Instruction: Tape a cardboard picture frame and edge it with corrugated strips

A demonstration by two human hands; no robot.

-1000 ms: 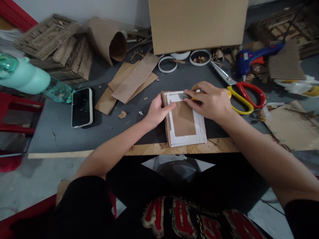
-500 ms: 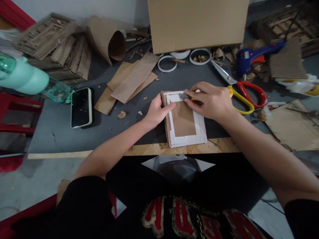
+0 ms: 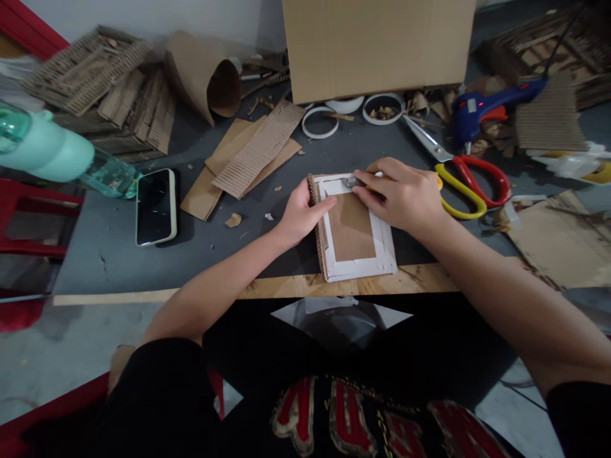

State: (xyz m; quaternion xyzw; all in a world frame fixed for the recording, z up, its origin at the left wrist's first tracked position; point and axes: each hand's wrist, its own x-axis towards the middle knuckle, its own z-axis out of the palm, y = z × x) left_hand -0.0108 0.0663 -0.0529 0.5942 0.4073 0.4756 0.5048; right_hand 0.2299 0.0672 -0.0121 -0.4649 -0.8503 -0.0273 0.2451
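A flat cardboard piece [image 3: 352,232] with a white paper border and a corrugated left side lies at the table's front edge. My left hand [image 3: 305,213] grips its upper left side, with the thumb on the white border and the fingers behind the edge. Over the upper right corner, my right hand [image 3: 405,194] is closed around a utility knife [image 3: 352,182]. The knife's metal tip points left, against the top strip of the border. Most of its yellow handle is hidden by my fingers.
Scissors [image 3: 461,181] and a blue glue gun [image 3: 482,111] lie to the right. On the left are a phone [image 3: 156,207], a bottle [image 3: 62,149] and cardboard strips [image 3: 260,149]. A large cardboard sheet [image 3: 379,48] stands at the back, near white rings [image 3: 321,135].
My right hand's fingers have shifted very slightly on the knife, covering more of its handle. My left hand and the cardboard piece stay almost where they were.
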